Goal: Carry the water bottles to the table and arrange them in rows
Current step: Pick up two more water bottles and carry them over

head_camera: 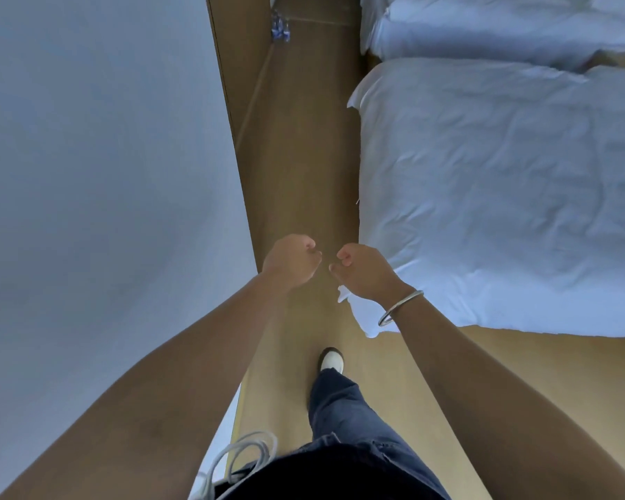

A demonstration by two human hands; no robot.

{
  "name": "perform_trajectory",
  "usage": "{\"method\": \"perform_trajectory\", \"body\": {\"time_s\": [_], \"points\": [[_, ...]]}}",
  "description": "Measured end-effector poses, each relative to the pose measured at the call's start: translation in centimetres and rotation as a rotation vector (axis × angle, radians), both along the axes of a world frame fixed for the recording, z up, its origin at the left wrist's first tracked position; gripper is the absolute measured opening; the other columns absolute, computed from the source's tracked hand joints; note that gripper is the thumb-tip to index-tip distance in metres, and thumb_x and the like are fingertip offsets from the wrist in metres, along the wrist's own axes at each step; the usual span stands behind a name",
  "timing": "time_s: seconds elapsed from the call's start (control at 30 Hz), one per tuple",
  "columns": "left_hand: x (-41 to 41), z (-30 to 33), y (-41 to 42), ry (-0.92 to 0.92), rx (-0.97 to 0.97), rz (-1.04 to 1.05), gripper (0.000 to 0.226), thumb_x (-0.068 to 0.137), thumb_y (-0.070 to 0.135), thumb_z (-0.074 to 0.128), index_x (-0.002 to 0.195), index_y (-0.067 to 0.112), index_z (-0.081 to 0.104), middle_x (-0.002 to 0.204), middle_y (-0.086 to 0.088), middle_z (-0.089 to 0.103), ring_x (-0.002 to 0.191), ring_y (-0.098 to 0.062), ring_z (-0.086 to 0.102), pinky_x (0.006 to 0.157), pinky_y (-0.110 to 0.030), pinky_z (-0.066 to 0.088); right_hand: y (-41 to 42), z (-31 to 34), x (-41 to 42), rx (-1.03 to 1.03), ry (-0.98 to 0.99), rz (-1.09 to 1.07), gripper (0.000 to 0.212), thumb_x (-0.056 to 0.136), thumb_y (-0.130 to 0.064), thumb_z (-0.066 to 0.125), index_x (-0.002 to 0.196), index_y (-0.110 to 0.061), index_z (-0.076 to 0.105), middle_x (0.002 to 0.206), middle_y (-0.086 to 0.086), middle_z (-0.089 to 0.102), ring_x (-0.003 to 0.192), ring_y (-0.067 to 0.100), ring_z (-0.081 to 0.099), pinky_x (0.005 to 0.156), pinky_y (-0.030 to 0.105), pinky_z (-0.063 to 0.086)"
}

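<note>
Water bottles (280, 27) far ahead of both empty hands.

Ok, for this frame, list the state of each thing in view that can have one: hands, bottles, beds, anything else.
left hand: fingers curled, holding nothing
right hand: fingers curled, holding nothing
water bottles: on the floor by the wall, far ahead, not yet picked up
near bed: covered with a rumpled white duvet
bangle: on the right wrist
white cable: looped, hanging at the person's left side
</note>
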State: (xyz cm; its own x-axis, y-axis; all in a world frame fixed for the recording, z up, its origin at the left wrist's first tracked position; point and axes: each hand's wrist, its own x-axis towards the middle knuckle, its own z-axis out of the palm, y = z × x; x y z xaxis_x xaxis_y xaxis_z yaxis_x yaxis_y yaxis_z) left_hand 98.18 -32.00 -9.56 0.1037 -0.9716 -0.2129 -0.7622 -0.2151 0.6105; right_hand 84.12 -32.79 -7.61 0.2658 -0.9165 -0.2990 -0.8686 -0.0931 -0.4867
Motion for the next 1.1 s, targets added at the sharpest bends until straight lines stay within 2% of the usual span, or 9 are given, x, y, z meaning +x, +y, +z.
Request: {"method": "perform_trajectory", "body": {"time_s": [0.1, 0.17, 0.3, 0.4, 0.53, 0.73, 0.9, 1.03, 1.1], "points": [[0.0, 0.5, -5.1, -0.004, 0.036, 0.025, 0.037, 0.094, 0.026, 0.048, 0.126, 0.010, 0.056, 0.127, -0.006, 0.060, 0.108, -0.026, 0.060, 0.088, -0.033, 0.047, -5.4, -0.4, -0.4, -0.023, -0.012, 0.029, 0.024, 0.089, -0.023, 0.051, 0.097, -0.002, 0.058, 0.101, 0.014, 0.062, 0.098, 0.030, 0.056, 0.084, 0.034, 0.043], [0.1, 1.0, -8.6, -0.012, 0.040, 0.021, 0.038, 0.093, 0.026, 0.048, 0.127, 0.011, 0.056, 0.129, -0.006, 0.059, 0.116, -0.024, 0.056, 0.096, -0.034, 0.044, -9.3, -0.2, -0.7, -0.045, -0.023, 0.033, 0.025, 0.089, -0.024, 0.051, 0.098, -0.002, 0.058, 0.100, 0.014, 0.062, 0.098, 0.029, 0.057, 0.083, 0.033, 0.043], [0.0, 2.3, -16.6, -0.012, 0.028, 0.055, 0.036, 0.092, 0.026, 0.049, 0.124, 0.011, 0.058, 0.125, -0.007, 0.061, 0.115, -0.024, 0.056, 0.097, -0.035, 0.046, -18.1, 0.4, -1.5, -0.093, -0.039, 0.036, 0.029, 0.088, -0.028, 0.053, 0.105, -0.006, 0.059, 0.108, 0.012, 0.062, 0.102, 0.028, 0.056, 0.087, 0.032, 0.043], [-0.2, 2.9, -21.8, -0.001, 0.034, 0.097, 0.035, 0.091, 0.026, 0.050, 0.122, 0.012, 0.059, 0.125, -0.007, 0.061, 0.113, -0.025, 0.057, 0.097, -0.035, 0.046, -23.5, 0.6, -1.9, -0.064, -0.055, 0.028, 0.037, 0.088, -0.032, 0.053, 0.116, -0.009, 0.057, 0.118, 0.010, 0.060, 0.109, 0.027, 0.055, 0.091, 0.032, 0.043], [-0.1, 3.1, -27.2, -0.010, 0.035, 0.128, 0.036, 0.092, 0.027, 0.049, 0.124, 0.013, 0.058, 0.126, -0.006, 0.060, 0.114, -0.025, 0.057, 0.097, -0.038, 0.047, -29.4, 0.2, -2.3, -0.041, -0.046, 0.037, 0.040, 0.088, -0.034, 0.053, 0.120, -0.009, 0.055, 0.122, 0.010, 0.057, 0.112, 0.026, 0.054, 0.095, 0.034, 0.043], [0.8, 2.6, -34.4, -0.030, 0.052, 0.137, 0.034, 0.096, 0.031, 0.043, 0.117, 0.011, 0.060, 0.117, -0.008, 0.064, 0.109, -0.027, 0.059, 0.094, -0.039, 0.048, -36.6, -1.4, -1.9, 0.019, -0.067, 0.031, 0.039, 0.089, -0.034, 0.051, 0.119, -0.010, 0.055, 0.120, 0.010, 0.058, 0.107, 0.025, 0.055, 0.090, 0.031, 0.045], [1.5, 0.9, -41.7, -0.009, 0.040, 0.147, 0.038, 0.097, 0.034, 0.042, 0.123, 0.010, 0.057, 0.124, -0.008, 0.061, 0.115, -0.026, 0.056, 0.095, -0.033, 0.042, -43.5, -2.8, -0.5, 0.051, -0.079, 0.027, 0.040, 0.088, -0.035, 0.052, 0.120, -0.012, 0.054, 0.121, 0.008, 0.057, 0.104, 0.022, 0.056, 0.084, 0.027, 0.044], [3.3, -0.3, -49.2, -0.022, 0.076, 0.119, 0.036, 0.096, 0.032, 0.044, 0.121, 0.011, 0.057, 0.122, -0.009, 0.061, 0.110, -0.026, 0.057, 0.087, -0.030, 0.042, -50.7, -3.3, 1.4, 0.055, -0.061, 0.022, 0.034, 0.088, -0.030, 0.053, 0.116, -0.010, 0.058, 0.116, 0.008, 0.060, 0.099, 0.023, 0.057, 0.082, 0.027, 0.042], [4.6, -0.4, -53.8, -0.030, 0.079, 0.088, 0.030, 0.095, 0.031, 0.044, 0.111, 0.011, 0.059, 0.119, -0.012, 0.062, 0.109, -0.028, 0.058, 0.088, -0.033, 0.044, -54.9, -2.9, 2.7, 0.051, -0.050, 0.026, 0.027, 0.087, -0.025, 0.052, 0.105, -0.008, 0.062, 0.106, 0.009, 0.063, 0.094, 0.025, 0.060, 0.080, 0.029, 0.045]]}}
